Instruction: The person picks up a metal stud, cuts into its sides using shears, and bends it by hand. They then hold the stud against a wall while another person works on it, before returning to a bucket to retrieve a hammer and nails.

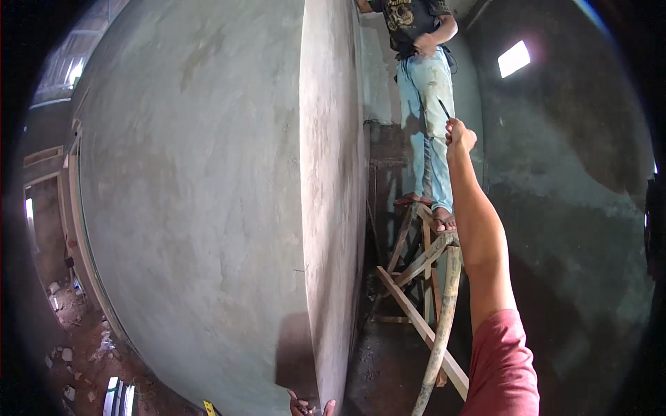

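Observation:
My right arm, in a red sleeve, reaches up and forward from the lower right. Its hand, my right hand (460, 136), is closed round a thin dark pencil-like stick (445, 109) pointing up and to the left. Behind the stick are the light jeans (433, 83) of a co-worker. At the bottom edge, partly cut off, my left hand (300, 404) has its fingers curled by the foot of the wall corner (322, 277); a dark shape lies between them, too unclear to name. Grey plaster covers the wall's broad face (194, 194); its narrow face is paler.
The co-worker stands on a wooden trestle (416, 270), one hand near the waist. A mud-stained pole (444, 326) leans beside my arm. Rubble (67, 353) and pale metal lengths (118, 399) lie at lower left, near a yellow tool end (209, 408). A door frame (80, 208) stands left.

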Demonstrator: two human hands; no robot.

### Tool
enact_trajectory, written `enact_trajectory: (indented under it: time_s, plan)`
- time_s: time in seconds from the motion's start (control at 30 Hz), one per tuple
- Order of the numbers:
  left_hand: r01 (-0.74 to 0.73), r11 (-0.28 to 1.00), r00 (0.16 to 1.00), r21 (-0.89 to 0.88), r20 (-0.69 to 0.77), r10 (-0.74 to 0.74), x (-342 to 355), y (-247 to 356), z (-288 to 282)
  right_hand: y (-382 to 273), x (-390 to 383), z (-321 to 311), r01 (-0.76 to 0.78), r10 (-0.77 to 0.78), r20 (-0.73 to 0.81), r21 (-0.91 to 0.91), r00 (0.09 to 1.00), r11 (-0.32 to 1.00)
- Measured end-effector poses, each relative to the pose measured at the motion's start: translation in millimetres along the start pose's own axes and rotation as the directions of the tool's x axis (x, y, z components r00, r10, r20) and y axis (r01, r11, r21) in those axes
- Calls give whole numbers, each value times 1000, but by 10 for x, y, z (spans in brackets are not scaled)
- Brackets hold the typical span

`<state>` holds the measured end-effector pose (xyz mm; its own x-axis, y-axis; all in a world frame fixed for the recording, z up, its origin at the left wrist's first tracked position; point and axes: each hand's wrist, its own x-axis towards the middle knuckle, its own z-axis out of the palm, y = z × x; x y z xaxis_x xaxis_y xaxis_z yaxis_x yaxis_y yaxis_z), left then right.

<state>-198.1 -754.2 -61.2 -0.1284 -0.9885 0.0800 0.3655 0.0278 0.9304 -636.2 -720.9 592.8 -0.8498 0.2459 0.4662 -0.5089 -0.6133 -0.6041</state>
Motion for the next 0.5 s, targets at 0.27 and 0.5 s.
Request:
enact_trajectory:
  time_s: [0.27, 0.5]
  plan:
    - [6, 949, 1000, 316, 21, -13, -56, 18, 155, -120, 421, 413, 35, -34, -47, 17, 998, 999]
    - [-138, 513, 990, 847, 117, 73, -79, 15, 55, 112, 688, 690, 77, -74, -109, 28, 991, 997]
